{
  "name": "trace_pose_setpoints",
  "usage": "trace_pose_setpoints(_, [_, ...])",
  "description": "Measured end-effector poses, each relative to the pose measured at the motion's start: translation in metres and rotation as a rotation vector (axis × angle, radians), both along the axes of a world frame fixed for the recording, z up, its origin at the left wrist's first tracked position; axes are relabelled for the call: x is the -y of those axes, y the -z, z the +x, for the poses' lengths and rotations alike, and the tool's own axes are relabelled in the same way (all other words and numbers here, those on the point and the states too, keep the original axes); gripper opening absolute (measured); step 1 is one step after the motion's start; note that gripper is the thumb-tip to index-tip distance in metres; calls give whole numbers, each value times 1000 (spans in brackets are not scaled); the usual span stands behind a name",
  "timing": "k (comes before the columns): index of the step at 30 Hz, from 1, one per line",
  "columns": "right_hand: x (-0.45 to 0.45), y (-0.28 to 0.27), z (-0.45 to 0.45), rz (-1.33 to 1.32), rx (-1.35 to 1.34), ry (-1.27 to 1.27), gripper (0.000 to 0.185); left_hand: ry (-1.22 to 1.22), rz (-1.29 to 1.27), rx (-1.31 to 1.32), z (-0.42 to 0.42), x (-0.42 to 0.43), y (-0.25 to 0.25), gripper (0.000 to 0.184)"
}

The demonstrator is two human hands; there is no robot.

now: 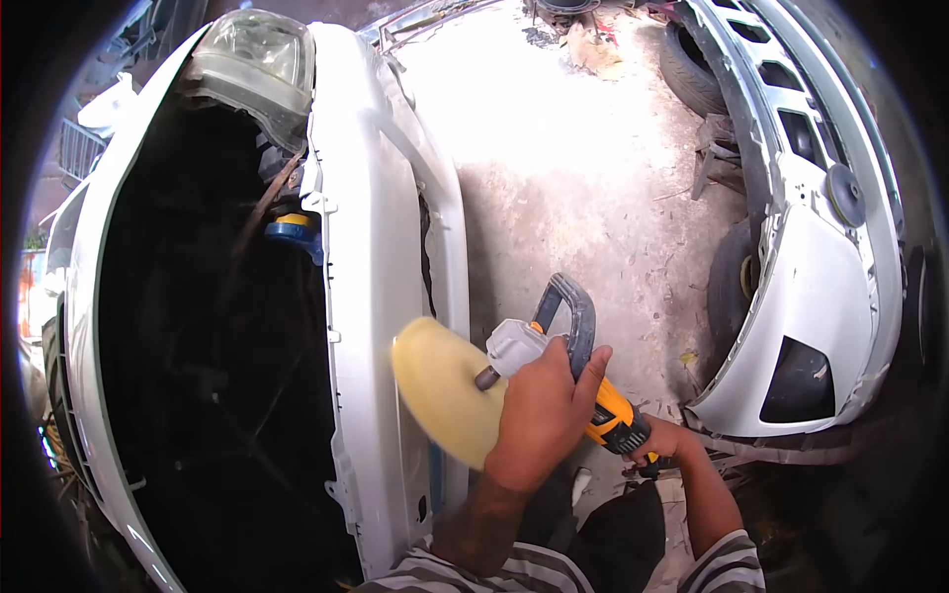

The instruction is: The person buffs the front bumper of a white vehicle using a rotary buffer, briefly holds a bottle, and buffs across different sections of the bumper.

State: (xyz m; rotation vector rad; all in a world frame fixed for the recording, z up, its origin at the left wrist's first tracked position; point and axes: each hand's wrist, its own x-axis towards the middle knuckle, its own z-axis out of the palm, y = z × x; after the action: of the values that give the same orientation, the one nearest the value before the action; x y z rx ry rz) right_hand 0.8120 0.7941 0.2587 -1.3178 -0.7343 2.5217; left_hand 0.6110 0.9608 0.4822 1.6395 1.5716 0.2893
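A yellow and grey power polisher (611, 415) is held in both hands, with its round yellow foam pad (445, 390) against or very near the side of a white car body panel (381, 296). My left hand (554, 400) is closed around the tool's front, by the dark loop handle (575, 306). Farther back, my right hand (657, 440) grips the rear of the polisher. The pad's edge looks smeared, and its face toward the panel is hidden.
A headlight (252, 59) sits at the body's far end, beside a dark open bay with a blue and yellow cap (292, 227). At right stands a white bumper (816, 296) with a grey disc (845, 195) on it. Tires (692, 74) lie behind it.
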Motion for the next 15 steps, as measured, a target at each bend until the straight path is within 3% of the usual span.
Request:
trace_pose_setpoints(3, [1, 31, 14, 102, 140, -67, 38, 0, 76, -22, 5, -16, 2, 40])
trace_pose_setpoints(7, [-51, -4, -2, 74, -64, 72, 34, -29, 109, -41, 10, -46, 8, 39])
trace_pose_setpoints(12, [-85, 29, -46, 161, 87, 111, 28, -2, 202, -1, -3, -76, 20, 32])
trace_pose_setpoints(14, [-111, 39, -73, 218, 146, 251, 31, 7, 266, -28, -12, -90, 26, 29])
trace_pose_setpoints(15, [-103, 70, -88, 195, 130, 228, 31, -14, 243, -48, -17, -89, 31, 29])
